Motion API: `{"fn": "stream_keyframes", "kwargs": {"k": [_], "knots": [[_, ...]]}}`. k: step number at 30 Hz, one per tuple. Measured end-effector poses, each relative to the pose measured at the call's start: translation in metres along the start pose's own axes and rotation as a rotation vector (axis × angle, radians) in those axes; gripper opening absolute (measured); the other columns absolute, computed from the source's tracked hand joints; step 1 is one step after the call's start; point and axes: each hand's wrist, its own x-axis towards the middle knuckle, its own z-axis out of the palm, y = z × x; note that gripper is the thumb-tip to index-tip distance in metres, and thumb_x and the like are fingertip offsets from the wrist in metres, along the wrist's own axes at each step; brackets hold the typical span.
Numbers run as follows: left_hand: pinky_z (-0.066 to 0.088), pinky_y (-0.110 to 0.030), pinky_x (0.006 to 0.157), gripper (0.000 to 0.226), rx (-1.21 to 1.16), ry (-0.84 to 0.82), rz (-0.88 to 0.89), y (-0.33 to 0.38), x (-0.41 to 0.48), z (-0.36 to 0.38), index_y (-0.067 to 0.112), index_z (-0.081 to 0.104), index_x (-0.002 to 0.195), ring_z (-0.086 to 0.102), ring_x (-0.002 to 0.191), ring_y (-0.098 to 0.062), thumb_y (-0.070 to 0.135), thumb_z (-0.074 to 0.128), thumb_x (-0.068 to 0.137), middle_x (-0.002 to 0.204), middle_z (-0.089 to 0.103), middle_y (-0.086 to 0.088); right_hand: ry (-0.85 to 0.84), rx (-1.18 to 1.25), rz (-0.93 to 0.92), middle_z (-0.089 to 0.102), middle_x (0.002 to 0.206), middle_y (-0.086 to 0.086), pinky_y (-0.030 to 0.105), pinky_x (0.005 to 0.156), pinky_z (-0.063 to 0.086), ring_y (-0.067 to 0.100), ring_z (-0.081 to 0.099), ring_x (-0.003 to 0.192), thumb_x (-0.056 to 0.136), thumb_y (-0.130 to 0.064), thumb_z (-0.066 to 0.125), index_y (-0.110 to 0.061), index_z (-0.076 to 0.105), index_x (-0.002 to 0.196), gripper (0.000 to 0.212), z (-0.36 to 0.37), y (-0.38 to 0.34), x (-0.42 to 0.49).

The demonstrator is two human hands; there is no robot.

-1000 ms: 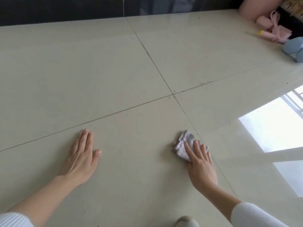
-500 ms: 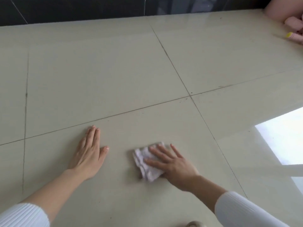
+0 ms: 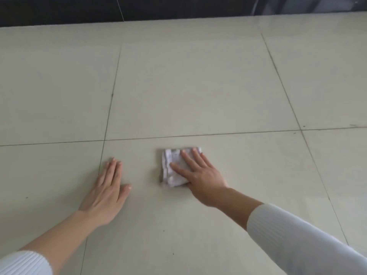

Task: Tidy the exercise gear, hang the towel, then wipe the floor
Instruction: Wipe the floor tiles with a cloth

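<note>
Now the flat right hand point(image 3: 202, 179) has slid the cloth point(image 3: 172, 155) leftward; left hand point(image 3: 107, 195) stays flat.

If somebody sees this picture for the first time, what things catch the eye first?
First, the right hand pressing flat on a small folded cloth near the middle of the pale tiled floor. Beside it, the left hand rests flat on the tile, apart from the cloth.
</note>
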Motion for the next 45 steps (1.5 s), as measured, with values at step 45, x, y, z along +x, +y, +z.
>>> {"fn": "stream_keyframes", "kwargs": {"k": [45], "knots": [[0.020,-0.041,0.110,0.065,-0.157,0.345,0.010,-0.043,0.125,-0.032,0.008,0.030,0.146,0.022,0.135,-0.030,0.045,0.020,0.094,0.148,0.027,-0.019,0.304,0.235,0.373,0.011,0.160,0.007,0.037,0.121,0.005,0.022,0.005,0.148,0.101,-0.038,0.023,-0.010,0.021,0.151,0.058,-0.036,0.038,0.150]]}}
